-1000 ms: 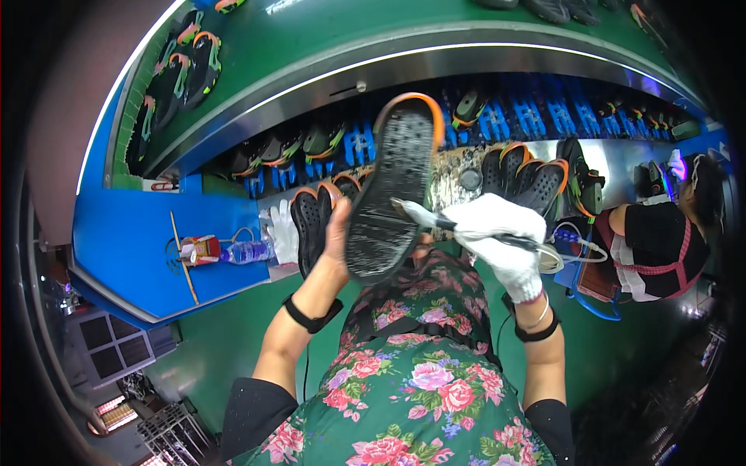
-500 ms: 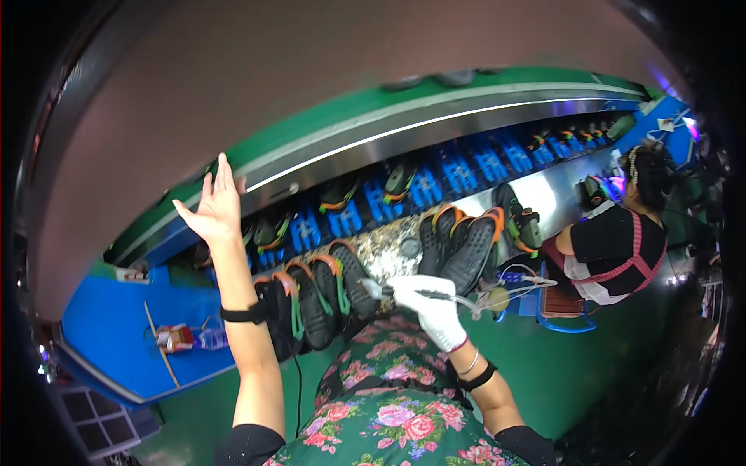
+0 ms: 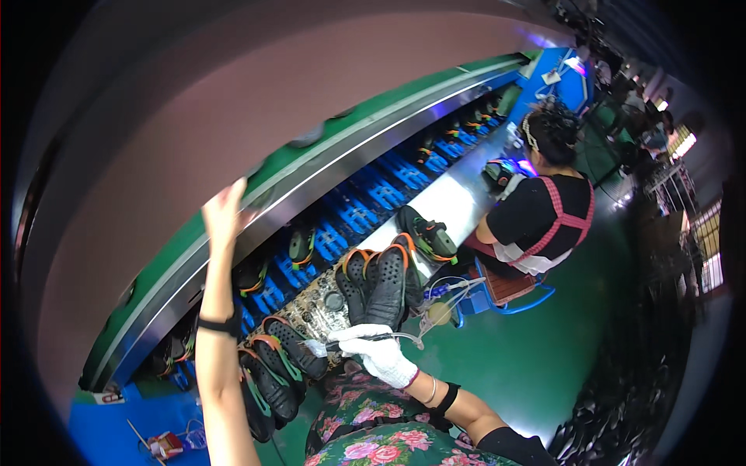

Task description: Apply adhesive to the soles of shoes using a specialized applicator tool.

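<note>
My left hand (image 3: 224,208), bare, reaches up to the green conveyor belt (image 3: 203,227) at the edge of the brownish cover. Its fingers are blurred and partly hidden, so their grip is unclear. A dark shoe piece lies on the belt just beyond. In a white knit glove, my right hand (image 3: 377,353) is closed around a tube-fed brush (image 3: 315,348), bristles pointing left. Those bristles are close to a black clog (image 3: 294,347) with an orange rim, one of several lined up at the bench's near edge. More black clogs (image 3: 386,286) stand bunched to the right.
A lower rack with blue holders (image 3: 357,216) carries several shoes under the metal rail (image 3: 311,182). On the right a co-worker (image 3: 544,194) sits on a stool (image 3: 505,289), handling a shoe. A round dark lid (image 3: 334,300) sits on the stained bench (image 3: 309,309).
My view has swung to the right. My left hand, spread beside the belt before, now reaches in at it with its fingers less visible. The brush stays in my right hand.
</note>
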Demonstrator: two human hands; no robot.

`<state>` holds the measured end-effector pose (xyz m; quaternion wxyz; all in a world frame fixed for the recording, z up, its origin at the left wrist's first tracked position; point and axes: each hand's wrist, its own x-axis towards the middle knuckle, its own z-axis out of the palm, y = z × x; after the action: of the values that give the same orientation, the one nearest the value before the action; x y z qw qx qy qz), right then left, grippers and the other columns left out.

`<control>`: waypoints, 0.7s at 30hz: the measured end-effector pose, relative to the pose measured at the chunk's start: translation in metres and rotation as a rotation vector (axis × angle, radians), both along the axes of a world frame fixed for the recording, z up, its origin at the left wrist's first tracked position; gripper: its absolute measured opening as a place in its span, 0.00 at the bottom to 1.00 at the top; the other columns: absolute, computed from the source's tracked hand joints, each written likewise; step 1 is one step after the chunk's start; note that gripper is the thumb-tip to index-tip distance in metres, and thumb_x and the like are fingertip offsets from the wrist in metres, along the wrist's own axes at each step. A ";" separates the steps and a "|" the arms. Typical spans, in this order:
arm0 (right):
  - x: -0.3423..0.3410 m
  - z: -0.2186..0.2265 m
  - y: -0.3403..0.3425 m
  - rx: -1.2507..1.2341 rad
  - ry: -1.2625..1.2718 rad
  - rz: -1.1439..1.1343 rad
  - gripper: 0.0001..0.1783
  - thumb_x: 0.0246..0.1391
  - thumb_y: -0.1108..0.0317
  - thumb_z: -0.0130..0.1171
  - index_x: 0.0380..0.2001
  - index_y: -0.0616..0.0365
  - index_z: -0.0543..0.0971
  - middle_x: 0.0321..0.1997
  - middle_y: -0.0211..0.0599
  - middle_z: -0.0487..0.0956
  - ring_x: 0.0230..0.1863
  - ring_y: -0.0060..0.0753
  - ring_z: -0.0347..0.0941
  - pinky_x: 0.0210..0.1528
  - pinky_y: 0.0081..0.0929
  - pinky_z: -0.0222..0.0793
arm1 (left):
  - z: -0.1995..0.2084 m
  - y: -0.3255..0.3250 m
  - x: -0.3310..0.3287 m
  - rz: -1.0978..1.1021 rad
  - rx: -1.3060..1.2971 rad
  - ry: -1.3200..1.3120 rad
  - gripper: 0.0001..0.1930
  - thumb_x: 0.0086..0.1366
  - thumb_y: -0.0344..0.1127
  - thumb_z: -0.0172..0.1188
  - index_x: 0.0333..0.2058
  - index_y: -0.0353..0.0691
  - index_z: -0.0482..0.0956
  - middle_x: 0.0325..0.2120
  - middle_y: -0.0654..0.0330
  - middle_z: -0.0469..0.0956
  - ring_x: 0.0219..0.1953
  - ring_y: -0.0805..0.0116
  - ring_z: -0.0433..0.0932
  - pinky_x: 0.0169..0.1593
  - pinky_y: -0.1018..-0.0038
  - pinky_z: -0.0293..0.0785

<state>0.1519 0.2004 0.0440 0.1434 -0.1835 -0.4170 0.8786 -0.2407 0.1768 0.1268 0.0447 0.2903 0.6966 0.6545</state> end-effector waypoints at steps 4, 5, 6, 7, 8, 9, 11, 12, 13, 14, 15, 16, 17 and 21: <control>0.017 0.006 0.027 -0.001 0.050 -0.133 0.15 0.60 0.79 0.61 0.49 0.69 0.85 0.50 0.46 0.86 0.46 0.29 0.83 0.49 0.24 0.78 | 0.004 -0.076 0.048 0.325 0.186 0.007 0.16 0.72 0.40 0.61 0.53 0.40 0.78 0.52 0.59 0.77 0.43 0.73 0.75 0.43 0.67 0.86; 0.017 0.009 0.031 -0.073 0.078 -0.142 0.15 0.60 0.80 0.61 0.49 0.69 0.84 0.52 0.46 0.85 0.47 0.29 0.83 0.50 0.23 0.78 | 0.001 -0.110 0.044 0.469 0.124 0.254 0.14 0.72 0.33 0.60 0.52 0.34 0.75 0.51 0.54 0.78 0.46 0.72 0.76 0.52 0.70 0.78; 0.018 0.012 0.036 -0.140 0.107 -0.155 0.14 0.60 0.80 0.60 0.49 0.69 0.84 0.53 0.46 0.85 0.48 0.29 0.82 0.50 0.23 0.77 | 0.005 -0.140 0.050 0.598 0.018 0.431 0.12 0.72 0.30 0.57 0.51 0.33 0.77 0.52 0.54 0.78 0.53 0.68 0.74 0.64 0.66 0.68; 0.018 0.019 0.038 -0.150 0.142 -0.168 0.15 0.60 0.79 0.60 0.49 0.69 0.84 0.54 0.46 0.85 0.49 0.29 0.82 0.51 0.23 0.77 | 0.003 -0.181 0.049 0.678 -0.210 0.785 0.13 0.74 0.32 0.54 0.52 0.33 0.77 0.56 0.53 0.77 0.55 0.63 0.73 0.65 0.64 0.67; 0.019 0.030 0.040 -0.121 0.105 -0.154 0.15 0.59 0.78 0.61 0.49 0.69 0.84 0.54 0.45 0.85 0.50 0.29 0.81 0.52 0.23 0.77 | 0.018 -0.196 0.063 0.687 0.125 0.366 0.14 0.75 0.34 0.52 0.53 0.32 0.76 0.57 0.52 0.75 0.57 0.61 0.73 0.64 0.65 0.69; 0.021 0.038 0.042 -0.143 0.143 -0.153 0.15 0.59 0.78 0.60 0.49 0.69 0.84 0.54 0.45 0.85 0.50 0.29 0.81 0.51 0.23 0.77 | 0.005 -0.234 0.055 0.682 0.086 0.358 0.17 0.76 0.35 0.52 0.56 0.31 0.75 0.58 0.53 0.75 0.58 0.62 0.73 0.64 0.65 0.70; 0.020 0.045 0.044 -0.202 0.175 -0.145 0.16 0.58 0.79 0.60 0.49 0.69 0.83 0.56 0.48 0.84 0.50 0.31 0.81 0.51 0.24 0.77 | -0.015 -0.264 0.048 0.624 0.156 0.054 0.21 0.76 0.38 0.53 0.61 0.32 0.73 0.57 0.55 0.76 0.59 0.63 0.74 0.62 0.65 0.73; 0.017 0.039 0.042 -0.176 0.337 -0.134 0.17 0.56 0.81 0.61 0.50 0.68 0.83 0.56 0.50 0.83 0.52 0.35 0.82 0.53 0.27 0.78 | -0.015 -0.256 0.061 0.572 0.241 -0.234 0.22 0.76 0.38 0.54 0.62 0.33 0.72 0.56 0.55 0.76 0.59 0.64 0.74 0.60 0.65 0.76; 0.010 0.047 0.035 -0.012 0.464 -0.189 0.17 0.55 0.81 0.62 0.49 0.68 0.83 0.55 0.51 0.83 0.53 0.38 0.82 0.53 0.28 0.79 | -0.012 -0.231 0.086 0.458 0.170 -0.328 0.17 0.74 0.40 0.56 0.54 0.35 0.75 0.47 0.58 0.76 0.49 0.67 0.77 0.52 0.67 0.77; 0.004 0.058 0.027 0.152 0.588 -0.233 0.17 0.55 0.82 0.63 0.49 0.69 0.84 0.55 0.52 0.84 0.54 0.40 0.82 0.54 0.30 0.79 | -0.007 -0.213 0.110 0.350 0.096 -0.413 0.14 0.73 0.42 0.57 0.46 0.37 0.78 0.39 0.62 0.77 0.40 0.70 0.79 0.45 0.70 0.78; 0.002 0.061 0.023 0.050 0.486 -0.137 0.17 0.54 0.82 0.64 0.48 0.69 0.84 0.54 0.52 0.84 0.54 0.41 0.82 0.54 0.30 0.80 | -0.021 -0.207 0.116 0.251 0.021 -0.479 0.12 0.72 0.43 0.59 0.43 0.40 0.78 0.35 0.64 0.77 0.37 0.72 0.78 0.41 0.71 0.77; -0.001 0.065 0.019 -0.053 0.384 -0.037 0.16 0.54 0.81 0.65 0.48 0.69 0.84 0.54 0.53 0.84 0.54 0.42 0.82 0.54 0.31 0.80 | -0.046 -0.205 0.124 0.157 -0.052 -0.539 0.11 0.70 0.44 0.62 0.40 0.44 0.79 0.32 0.66 0.77 0.34 0.75 0.77 0.38 0.73 0.76; -0.007 0.069 0.011 -0.180 0.377 0.019 0.16 0.53 0.81 0.67 0.47 0.70 0.85 0.53 0.54 0.84 0.54 0.42 0.82 0.55 0.30 0.80 | -0.072 -0.203 0.131 0.118 -0.065 -0.606 0.11 0.69 0.45 0.63 0.38 0.45 0.79 0.32 0.66 0.77 0.34 0.73 0.77 0.37 0.72 0.75; -0.031 0.052 -0.011 -0.201 0.421 0.080 0.16 0.51 0.86 0.68 0.45 0.69 0.86 0.53 0.56 0.84 0.57 0.47 0.81 0.62 0.36 0.77 | -0.154 -0.200 0.175 0.042 0.059 -1.118 0.15 0.67 0.46 0.64 0.43 0.42 0.81 0.39 0.59 0.84 0.41 0.62 0.82 0.47 0.67 0.78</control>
<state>0.1212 0.1897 0.0959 0.1731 0.0069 -0.2953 0.9396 -0.0653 -0.0231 -0.0276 0.3861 -0.1134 0.5541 0.7287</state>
